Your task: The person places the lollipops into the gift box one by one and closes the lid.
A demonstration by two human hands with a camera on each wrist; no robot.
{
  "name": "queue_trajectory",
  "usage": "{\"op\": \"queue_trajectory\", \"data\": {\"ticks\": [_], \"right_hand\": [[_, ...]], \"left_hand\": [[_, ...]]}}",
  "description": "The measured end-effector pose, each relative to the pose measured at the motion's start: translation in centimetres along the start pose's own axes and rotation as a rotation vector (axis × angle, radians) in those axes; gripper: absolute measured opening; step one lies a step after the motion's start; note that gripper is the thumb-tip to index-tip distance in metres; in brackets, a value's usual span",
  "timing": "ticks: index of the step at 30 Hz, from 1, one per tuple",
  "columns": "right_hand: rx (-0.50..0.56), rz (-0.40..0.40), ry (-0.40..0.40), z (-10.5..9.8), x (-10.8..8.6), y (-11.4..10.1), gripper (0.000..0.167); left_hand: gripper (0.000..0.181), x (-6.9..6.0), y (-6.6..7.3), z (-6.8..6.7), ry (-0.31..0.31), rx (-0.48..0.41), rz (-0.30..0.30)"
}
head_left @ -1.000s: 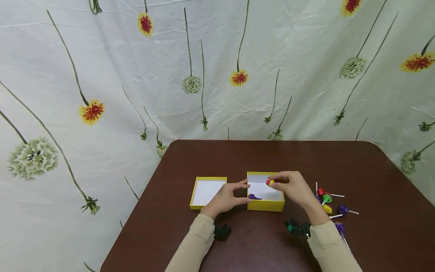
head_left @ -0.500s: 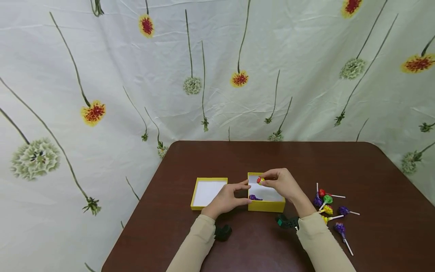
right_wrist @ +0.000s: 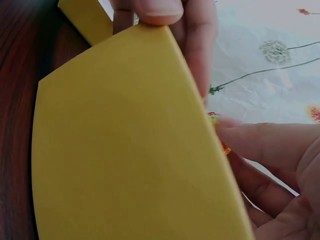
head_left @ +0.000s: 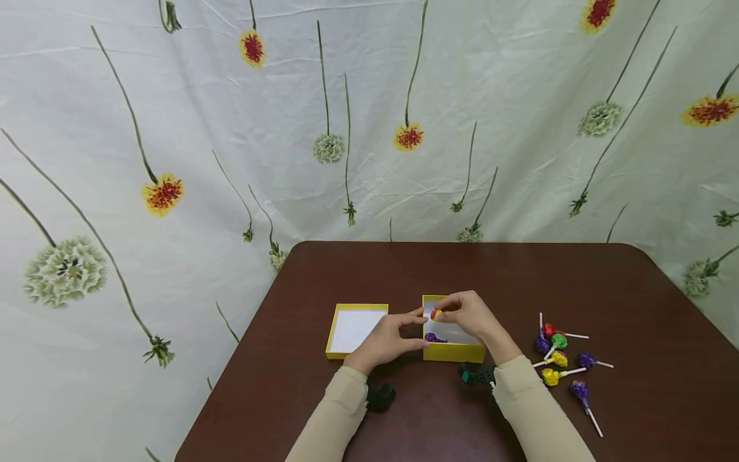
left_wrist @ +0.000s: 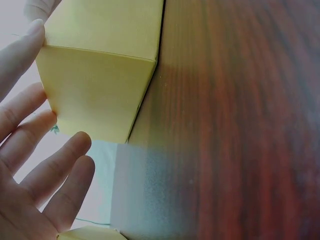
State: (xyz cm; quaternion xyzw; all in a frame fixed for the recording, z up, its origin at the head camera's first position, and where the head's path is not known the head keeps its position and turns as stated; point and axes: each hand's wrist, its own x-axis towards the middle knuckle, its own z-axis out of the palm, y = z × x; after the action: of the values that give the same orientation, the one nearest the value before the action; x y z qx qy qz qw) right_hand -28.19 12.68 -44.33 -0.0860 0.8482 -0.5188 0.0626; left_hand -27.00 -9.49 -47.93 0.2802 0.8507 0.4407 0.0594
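Within the last second, the right hand [head_left: 470, 316] carried a red-and-yellow lollipop [head_left: 436, 314] leftward across the mouth of the yellow box [head_left: 456, 352], bringing it from the right part to the left. Thumb and fingers pinched the sweet; no stick showed. Its placing seemed nearly done, though it had not been released, and whether it touched the bottom was unclear. A purple lollipop [head_left: 434, 337] lay unmoved inside, nearer the front wall. The left hand [head_left: 388, 340], spread wide with fairly straight fingers, kept touching the box's left end, apparently steadying it. More loose lollipops [head_left: 559, 341] lay on the bench [head_left: 416, 423] to the right.
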Motion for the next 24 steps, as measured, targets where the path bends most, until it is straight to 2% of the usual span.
{"op": "queue_trajectory", "data": {"ticks": [10,15,19,24], "right_hand": [[0.027,0.039,-0.052,0.9,0.6,0.5,0.018],[-0.028,0.070,-0.048,1.4,0.9,0.9,0.016],[-0.033,0.107,-0.059,1.6,1.1,1.1,0.016],[-0.069,0.109,-0.085,1.7,1.3,1.1,0.015]], "left_hand": [[0.049,0.0,-0.2,0.2,-0.004,0.002,0.015],[0.049,0.0,-0.1,0.1,-0.006,0.007,0.013],[0.049,0.0,0.0,0.1,-0.003,0.002,0.007],[0.049,0.0,0.2,-0.1,-0.001,-0.016,0.006]]}}
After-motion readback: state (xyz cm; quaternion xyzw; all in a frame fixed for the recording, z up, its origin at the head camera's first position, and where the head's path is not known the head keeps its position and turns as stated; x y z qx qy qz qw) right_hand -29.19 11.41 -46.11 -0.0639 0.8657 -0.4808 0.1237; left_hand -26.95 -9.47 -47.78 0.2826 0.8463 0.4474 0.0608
